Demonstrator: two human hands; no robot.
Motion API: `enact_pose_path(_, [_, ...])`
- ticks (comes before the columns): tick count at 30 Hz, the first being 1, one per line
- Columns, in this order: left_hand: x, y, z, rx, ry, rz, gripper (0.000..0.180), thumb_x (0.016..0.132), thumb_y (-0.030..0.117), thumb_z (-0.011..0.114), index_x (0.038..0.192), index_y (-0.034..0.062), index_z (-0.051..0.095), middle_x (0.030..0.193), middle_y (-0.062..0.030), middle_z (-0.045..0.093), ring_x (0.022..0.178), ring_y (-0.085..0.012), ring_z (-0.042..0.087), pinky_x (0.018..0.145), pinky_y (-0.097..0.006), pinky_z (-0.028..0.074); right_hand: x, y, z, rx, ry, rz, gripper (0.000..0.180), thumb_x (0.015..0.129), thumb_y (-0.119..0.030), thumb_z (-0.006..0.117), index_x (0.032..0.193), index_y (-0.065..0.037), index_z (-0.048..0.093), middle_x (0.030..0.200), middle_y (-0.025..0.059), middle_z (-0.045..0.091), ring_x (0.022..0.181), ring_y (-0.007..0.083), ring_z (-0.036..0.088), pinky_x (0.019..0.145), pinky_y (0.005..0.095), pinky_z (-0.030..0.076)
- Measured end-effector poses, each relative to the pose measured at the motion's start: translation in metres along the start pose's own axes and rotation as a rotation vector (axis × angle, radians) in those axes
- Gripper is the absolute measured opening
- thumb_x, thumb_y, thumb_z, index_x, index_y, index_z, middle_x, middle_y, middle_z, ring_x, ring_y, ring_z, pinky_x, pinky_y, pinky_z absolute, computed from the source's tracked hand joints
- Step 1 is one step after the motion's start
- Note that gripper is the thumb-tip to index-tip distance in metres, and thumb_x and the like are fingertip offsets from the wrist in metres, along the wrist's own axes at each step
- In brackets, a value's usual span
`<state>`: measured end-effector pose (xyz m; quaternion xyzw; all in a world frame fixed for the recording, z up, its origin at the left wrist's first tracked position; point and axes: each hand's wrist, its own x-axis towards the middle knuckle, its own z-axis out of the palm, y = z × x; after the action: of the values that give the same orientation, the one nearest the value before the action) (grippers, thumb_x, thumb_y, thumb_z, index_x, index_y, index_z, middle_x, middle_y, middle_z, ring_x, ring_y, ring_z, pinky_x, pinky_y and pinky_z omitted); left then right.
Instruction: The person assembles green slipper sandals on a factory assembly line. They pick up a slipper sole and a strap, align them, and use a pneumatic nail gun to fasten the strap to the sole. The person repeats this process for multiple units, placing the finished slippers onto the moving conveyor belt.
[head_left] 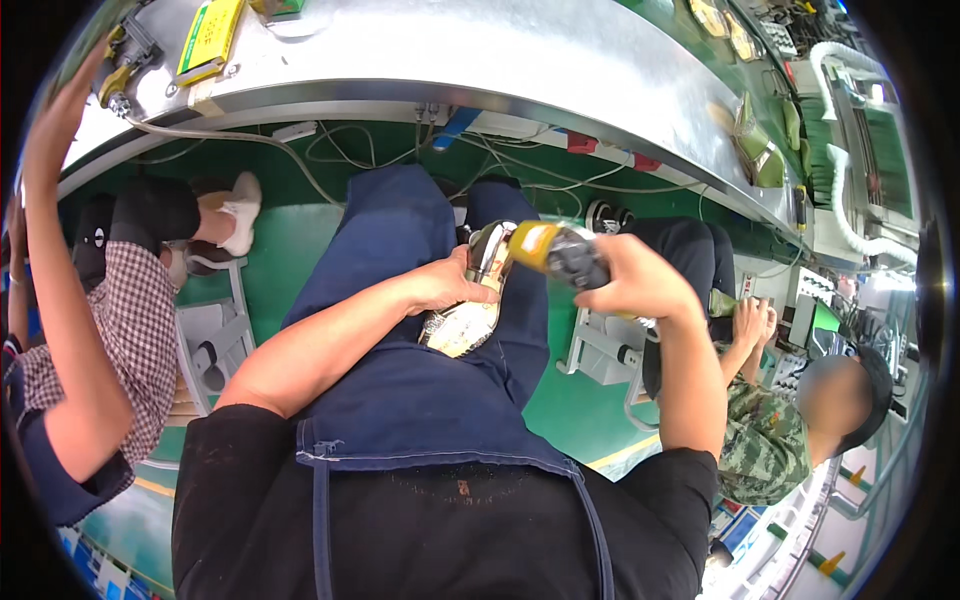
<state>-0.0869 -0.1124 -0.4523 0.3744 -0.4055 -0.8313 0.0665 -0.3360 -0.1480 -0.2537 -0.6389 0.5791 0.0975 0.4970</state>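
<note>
On my lap, over the dark blue apron (410, 415), lies a shoe (463, 328) with its pale gold sole facing up. My left hand (443, 283) is closed round its middle, thumb across the sole. In my right hand (648, 276) is a yellow-and-black hand-held tool (560, 253), smeared by motion. The tool's yellow end is at the upper end of the shoe; whether they touch I cannot tell. Its exact kind is unclear.
A metal workbench (420, 60) runs across the front. On it lie a yellow box (208, 40), another yellow-and-black tool (125, 60) with a hose, and green shoes (762, 160). Cables (350, 150) hang below. Co-workers sit close on both sides; the left one's arm (50, 200) reaches to the bench.
</note>
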Motion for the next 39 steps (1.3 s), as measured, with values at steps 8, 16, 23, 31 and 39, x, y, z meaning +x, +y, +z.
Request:
enact_pose_path(8, [0.016, -0.013, 0.003, -0.155, -0.002, 0.062, 0.070, 0.082, 0.023, 0.091, 0.135, -0.0049, 0.054, 0.117, -0.0143, 0.069, 0.108, -0.0224, 0.068, 0.096, -0.036, 0.054, 0.020, -0.045, -0.092, -0.327, 0.833, 0.003, 0.047, 0.083, -0.027, 0.084, 0.113, 0.004, 0.064, 0.085, 0.0156, 0.072, 0.077, 0.0275, 0.068, 0.076, 0.0394, 0.054])
enact_pose_path(16, [0.024, -0.012, 0.006, -0.311, -0.020, -0.004, 0.047, 0.086, 0.019, 0.086, 0.123, -0.0010, 0.065, 0.106, -0.0094, 0.071, 0.094, -0.0185, 0.069, 0.084, -0.036, 0.057, 0.140, -0.031, -0.106, -0.938, 1.131, -0.266, 0.034, 0.090, -0.035, 0.077, 0.105, -0.006, 0.068, 0.109, 0.0142, 0.068, 0.110, 0.0349, 0.064, 0.089, 0.0469, 0.057])
enact_pose_path(23, [0.011, -0.006, 0.010, -0.304, -0.052, 0.016, 0.054, 0.083, 0.015, 0.085, 0.128, -0.0014, 0.061, 0.110, -0.0108, 0.070, 0.099, -0.0191, 0.068, 0.088, -0.037, 0.056, 0.176, -0.033, -0.080, -0.800, 1.112, -0.440, 0.035, 0.092, -0.035, 0.075, 0.116, -0.010, 0.069, 0.109, 0.0131, 0.067, 0.109, 0.0351, 0.063, 0.091, 0.0475, 0.054])
enact_pose_path(31, [-0.056, 0.025, 0.020, 0.243, 0.245, 0.539, 0.116, 0.064, 0.017, 0.097, 0.156, 0.0010, 0.028, 0.148, -0.0179, 0.049, 0.140, -0.0289, 0.049, 0.119, -0.038, 0.038, 0.083, -0.024, -0.024, -0.301, 1.114, -0.686, 0.038, 0.090, -0.016, 0.078, 0.125, -0.003, 0.068, 0.118, 0.0180, 0.072, 0.107, 0.0365, 0.070, 0.090, 0.0422, 0.057])
enact_pose_path(39, [-0.080, 0.049, 0.012, 0.546, 0.388, 1.121, 0.118, 0.063, 0.012, 0.100, 0.154, 0.0081, 0.026, 0.143, -0.0149, 0.048, 0.122, -0.0231, 0.058, 0.105, -0.040, 0.051, -0.034, -0.047, 0.127, 0.088, 0.922, -0.926, 0.040, 0.077, -0.007, 0.090, 0.113, -0.003, 0.073, 0.110, 0.0133, 0.072, 0.100, 0.0288, 0.071, 0.088, 0.0372, 0.059])
